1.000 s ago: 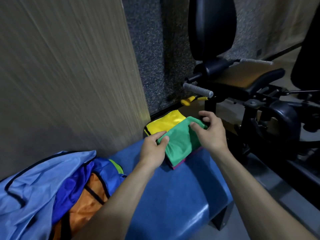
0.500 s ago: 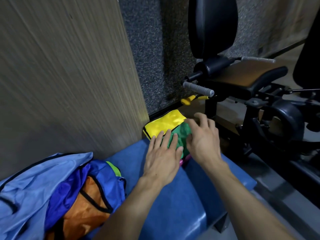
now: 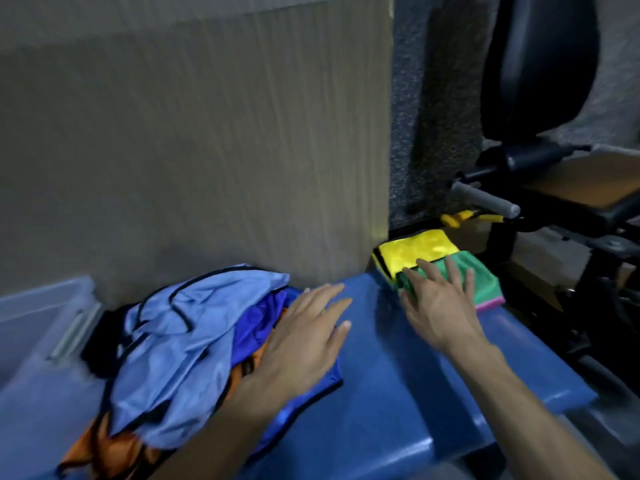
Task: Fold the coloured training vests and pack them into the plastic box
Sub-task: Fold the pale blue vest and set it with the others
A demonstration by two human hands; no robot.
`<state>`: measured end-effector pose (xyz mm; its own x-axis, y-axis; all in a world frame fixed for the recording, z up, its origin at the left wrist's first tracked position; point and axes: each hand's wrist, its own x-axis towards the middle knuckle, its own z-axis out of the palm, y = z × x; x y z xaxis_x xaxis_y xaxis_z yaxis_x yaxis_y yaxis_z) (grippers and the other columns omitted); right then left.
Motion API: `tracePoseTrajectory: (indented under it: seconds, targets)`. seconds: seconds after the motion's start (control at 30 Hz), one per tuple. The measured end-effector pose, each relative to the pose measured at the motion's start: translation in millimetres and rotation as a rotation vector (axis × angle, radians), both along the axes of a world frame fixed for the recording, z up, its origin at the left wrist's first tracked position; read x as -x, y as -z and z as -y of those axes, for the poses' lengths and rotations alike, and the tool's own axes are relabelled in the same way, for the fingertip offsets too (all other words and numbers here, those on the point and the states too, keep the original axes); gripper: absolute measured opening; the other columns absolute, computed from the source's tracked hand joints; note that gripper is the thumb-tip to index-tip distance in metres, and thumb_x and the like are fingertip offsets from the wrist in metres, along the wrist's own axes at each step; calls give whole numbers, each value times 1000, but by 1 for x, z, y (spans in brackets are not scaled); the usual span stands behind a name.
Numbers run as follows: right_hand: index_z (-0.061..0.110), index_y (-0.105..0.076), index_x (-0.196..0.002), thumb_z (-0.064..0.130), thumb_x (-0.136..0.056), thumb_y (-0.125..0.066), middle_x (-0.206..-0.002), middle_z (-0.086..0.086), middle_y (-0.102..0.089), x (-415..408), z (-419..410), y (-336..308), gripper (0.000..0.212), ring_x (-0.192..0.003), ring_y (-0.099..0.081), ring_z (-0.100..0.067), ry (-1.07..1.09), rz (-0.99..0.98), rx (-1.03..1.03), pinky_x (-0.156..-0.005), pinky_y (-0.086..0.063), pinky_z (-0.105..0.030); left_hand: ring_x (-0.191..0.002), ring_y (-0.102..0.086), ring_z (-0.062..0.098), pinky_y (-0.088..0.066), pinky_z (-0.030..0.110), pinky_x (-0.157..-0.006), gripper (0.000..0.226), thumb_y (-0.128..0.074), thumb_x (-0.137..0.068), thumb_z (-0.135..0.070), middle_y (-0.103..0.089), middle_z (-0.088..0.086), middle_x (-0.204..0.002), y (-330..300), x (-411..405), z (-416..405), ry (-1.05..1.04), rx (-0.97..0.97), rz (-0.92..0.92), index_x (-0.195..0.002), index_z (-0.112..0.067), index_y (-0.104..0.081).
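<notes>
- Pressing flat with spread fingers, the right hand [image 3: 438, 299] rests on the folded green vest [image 3: 481, 277], stacked beside the yellow vest [image 3: 415, 251] at the blue bench [image 3: 398, 393] end.
- Sliding risk: the slick stack sits near the bench edge; a careless lift-off may drag it over.
- Reaching open, holding nothing, the left hand [image 3: 304, 341] hovers over the unfolded vest pile [image 3: 180, 344]; grabbing blindly may snag several tangled vests.
- Packing waits: the plastic box [image 3: 38, 313] stands far left.

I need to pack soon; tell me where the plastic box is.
In the head view the plastic box sits at the far left on the blue bench, against the wall, just left of the loose pile of vests.
</notes>
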<state>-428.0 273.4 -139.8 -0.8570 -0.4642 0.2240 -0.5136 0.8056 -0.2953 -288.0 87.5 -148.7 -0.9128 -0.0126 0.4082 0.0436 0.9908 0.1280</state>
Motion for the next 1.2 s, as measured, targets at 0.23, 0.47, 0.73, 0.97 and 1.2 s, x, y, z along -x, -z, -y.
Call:
tracePoseTrajectory:
  seconds: [0.23,0.47,0.73,0.97,1.2]
  targets:
    - [27,-57,-141,48,-102,-39,-146,3,-57,-88,63,-13,48,-149,-31,-32,-325,69,80,-122,-22,-52,-96,-62,24,-51,43,-84,26,-54,-89,-46,-61,-8,-103,-27,-134,99,-411,-82,-239,-102,-26,-64]
    - [16,-65,-130,27,-103,-54,-128,-5,-68,-144,104,-26,31,-127,-54,-27,-527,124,152,-109,-33,-33,-104,-61,22,-52,41,-85,49,-57,-86,-69,-60,-4,-107,-8,-184,134,-661,-174,101,-110,-27,-65]
    - [18,-64,-130,18,-98,-62,-131,5,-66,-161,136,-25,32,-123,-58,-14,-596,138,369,-105,-39,-24,-67,-47,16,-37,34,-63,27,-47,-107,-35,-43,-3,-73,-29,-193,99,-265,-372,-84,-85,-20,-51]
    - [27,-61,-134,22,-81,-59,-131,10,-60,-160,153,-12,53,-128,-52,-4,-862,270,218,-106,-31,-10,-67,-53,8,-43,28,-64,23,-56,-103,-37,-59,-5,-72,-36,-202,86,-13,-623,124,-90,-21,-67]
    - [28,-74,-93,8,-86,-59,-94,15,-73,-145,144,-7,26,-95,-65,-8,-716,201,93,-89,-50,-27,-57,-57,0,-44,21,-58,27,-59,-100,-35,-62,-10,-63,-49,-218,109,-328,-650,-343,-79,-22,-68]
